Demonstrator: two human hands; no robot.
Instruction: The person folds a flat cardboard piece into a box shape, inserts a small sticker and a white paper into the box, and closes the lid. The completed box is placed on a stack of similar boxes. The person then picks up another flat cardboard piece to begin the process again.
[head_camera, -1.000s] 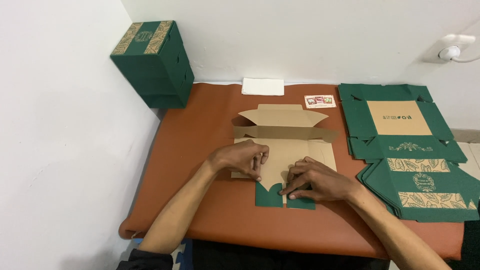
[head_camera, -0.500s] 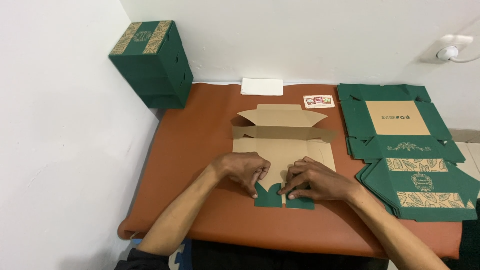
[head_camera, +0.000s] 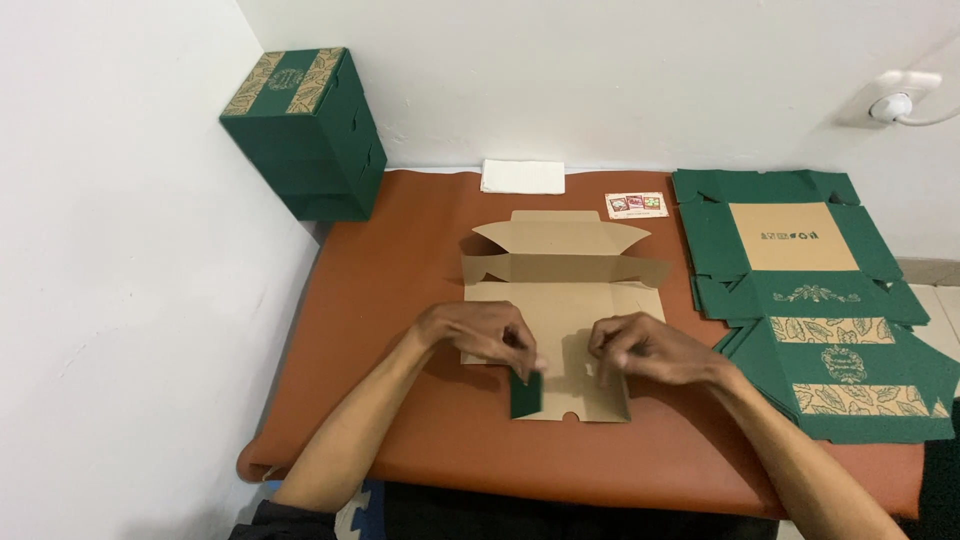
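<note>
A flat cardboard box blank (head_camera: 560, 300), brown inside and dark green outside, lies on the orange-brown mat (head_camera: 390, 270). Its far flaps stand partly folded up. My left hand (head_camera: 485, 335) pinches a small green side flap (head_camera: 526, 393) at the blank's near left edge, folding it up and inward. My right hand (head_camera: 645, 350) rests on the near part of the blank, its fingers pressing the cardboard beside the fold.
A stack of folded green boxes (head_camera: 305, 130) stands at the far left corner. Flat green box blanks (head_camera: 790, 245) lie in two piles (head_camera: 860, 375) on the right. A white paper (head_camera: 523, 176) and a small card (head_camera: 637, 205) lie by the wall.
The near green flap, flat under both hands before, is now lifted and folded by my left hand. My right hand has shifted right onto the brown panel.
</note>
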